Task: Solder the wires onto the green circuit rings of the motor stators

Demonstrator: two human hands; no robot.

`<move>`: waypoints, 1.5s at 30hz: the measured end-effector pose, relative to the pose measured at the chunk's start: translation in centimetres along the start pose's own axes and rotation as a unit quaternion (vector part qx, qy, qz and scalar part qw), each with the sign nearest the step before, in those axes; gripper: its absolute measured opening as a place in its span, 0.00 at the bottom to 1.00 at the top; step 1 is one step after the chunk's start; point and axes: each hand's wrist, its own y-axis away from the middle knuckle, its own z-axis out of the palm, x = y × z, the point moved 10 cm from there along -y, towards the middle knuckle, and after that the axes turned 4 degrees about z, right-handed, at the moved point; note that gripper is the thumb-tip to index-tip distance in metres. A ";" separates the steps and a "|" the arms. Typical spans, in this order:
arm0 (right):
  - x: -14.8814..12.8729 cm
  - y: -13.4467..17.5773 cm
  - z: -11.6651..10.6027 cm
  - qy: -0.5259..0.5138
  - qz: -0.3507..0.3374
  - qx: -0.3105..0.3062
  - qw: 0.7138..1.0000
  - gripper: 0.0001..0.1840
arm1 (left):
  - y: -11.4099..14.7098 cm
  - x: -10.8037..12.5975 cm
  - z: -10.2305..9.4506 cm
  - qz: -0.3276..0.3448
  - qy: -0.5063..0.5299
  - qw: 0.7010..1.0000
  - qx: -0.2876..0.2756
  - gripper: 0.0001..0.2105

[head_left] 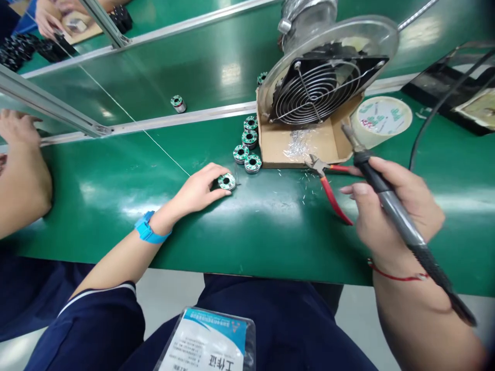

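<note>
My left hand [203, 189], with a blue strap at its wrist, grips a small round motor stator [226, 181] topped by a green ring-shaped circuit board. Several similar stators [252, 163] stand just right of it, by a cardboard box. In my right hand [398, 206] is a soldering iron [386, 193], its metal tip pointing up and to the left, apart from the stator. Red-handled diagonal cutters [328, 183] lie open between my hands, their jaws touching the box's front edge; the right hand partly covers one handle.
A fan with a wire guard [319, 93] stands over the cardboard box [276, 147], which holds wire clippings. A tape roll [382, 118] and a black cable [429, 118] are at right. A co-worker's arm [23, 175] rests at left. Another stator [178, 103] appears behind the metal rail.
</note>
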 end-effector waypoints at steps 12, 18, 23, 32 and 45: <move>-6.8 0.6 5.8 -0.233 0.062 -0.293 0.925 0.26 | -1.1 11.6 4.4 0.132 0.183 0.974 -0.005 0.19; -6.2 0.8 6.2 -0.218 0.089 -0.318 0.918 0.27 | -0.9 12.0 4.8 0.138 0.156 0.978 -0.019 0.22; -7.3 0.7 6.0 -0.194 0.052 -0.324 0.925 0.23 | -0.8 12.5 4.4 0.157 0.158 0.975 -0.005 0.24; -6.5 1.8 6.1 -0.210 0.034 -0.250 0.945 0.25 | -1.3 11.5 5.1 0.130 0.137 0.982 0.015 0.17; -6.5 3.8 9.0 0.022 -0.092 -0.295 0.951 0.27 | -1.8 4.4 5.7 0.006 0.198 0.975 0.101 0.16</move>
